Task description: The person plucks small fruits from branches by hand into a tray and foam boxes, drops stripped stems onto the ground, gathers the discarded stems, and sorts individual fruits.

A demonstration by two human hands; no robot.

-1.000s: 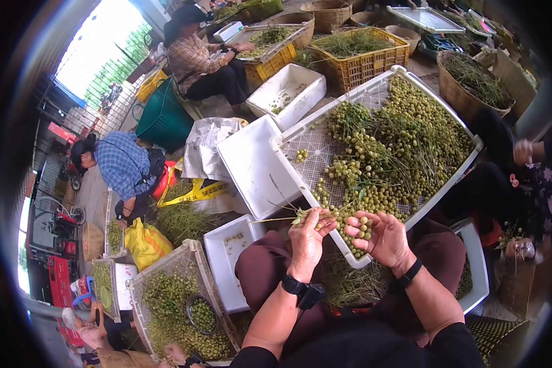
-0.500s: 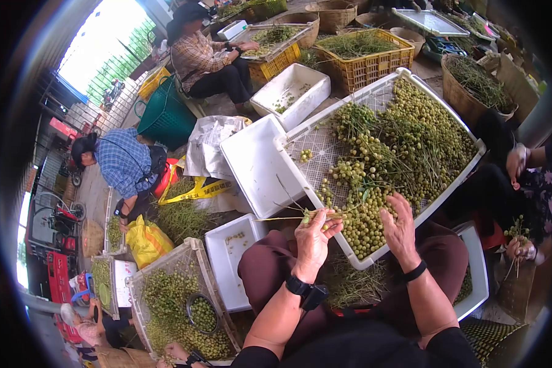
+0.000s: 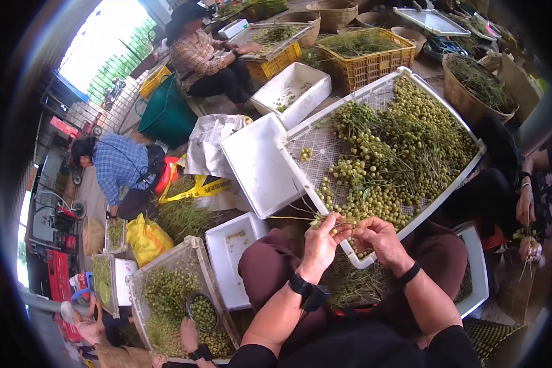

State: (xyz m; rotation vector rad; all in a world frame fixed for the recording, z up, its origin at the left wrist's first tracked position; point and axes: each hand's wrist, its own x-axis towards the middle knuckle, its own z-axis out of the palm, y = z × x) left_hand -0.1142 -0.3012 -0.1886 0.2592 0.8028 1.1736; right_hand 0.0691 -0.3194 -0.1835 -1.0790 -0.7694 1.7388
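My left hand (image 3: 320,246) is closed around a small bunch of thin fruit stems (image 3: 291,218), whose long ends stick out to the left. A few small round yellow-green fruits show at its fingers. Close beside it, my right hand (image 3: 383,244) has its thumb and fingers pinched together at the bunch's right end; what lies between them is hidden. Both hands are over the near corner of a white mesh tray (image 3: 305,183). Loose round fruits (image 3: 435,119) and stemmed clusters (image 3: 389,147) cover much of that tray.
White foam boxes (image 3: 251,165) stand left of the tray. Another fruit tray (image 3: 193,245) with a round bowl is at lower left, where a person's hand (image 3: 189,336) reaches in. A person's hands (image 3: 527,245) hold stems at right. Yellow crates (image 3: 368,70) and baskets stand behind.
My right hand has moved left and down from an open pose to a pinch beside my left hand. Nearby people's hands have shifted, one now over the lower-left tray.
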